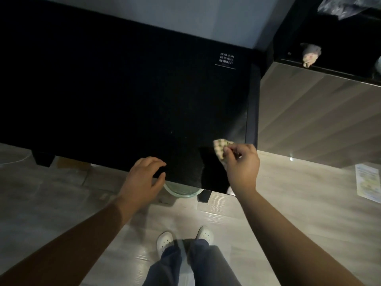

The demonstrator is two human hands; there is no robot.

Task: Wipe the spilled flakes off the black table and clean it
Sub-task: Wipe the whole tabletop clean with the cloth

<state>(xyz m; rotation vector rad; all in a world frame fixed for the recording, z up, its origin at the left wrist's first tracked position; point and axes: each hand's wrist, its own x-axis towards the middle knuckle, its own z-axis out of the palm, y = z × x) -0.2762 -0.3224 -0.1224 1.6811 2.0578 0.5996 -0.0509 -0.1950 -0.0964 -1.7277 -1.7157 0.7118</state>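
Here, right hand [242, 165] grips cloth [220, 148] — left hand [142, 178], grip unclear, beside glass bowl [182, 191].

I cannot resolve any flakes on the black table [123, 89], cut off at frame left; the checked cloth [219, 145] is mostly buried under the right hand's [242, 164] curled fingers, and the glass bowl [181, 190] beside the left hand's [142, 178] thumb is half hidden by the table edge, grip undetermined.

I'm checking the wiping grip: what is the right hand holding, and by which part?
The right hand pinches the checkered cloth by its near end; the rest extends over the black table.
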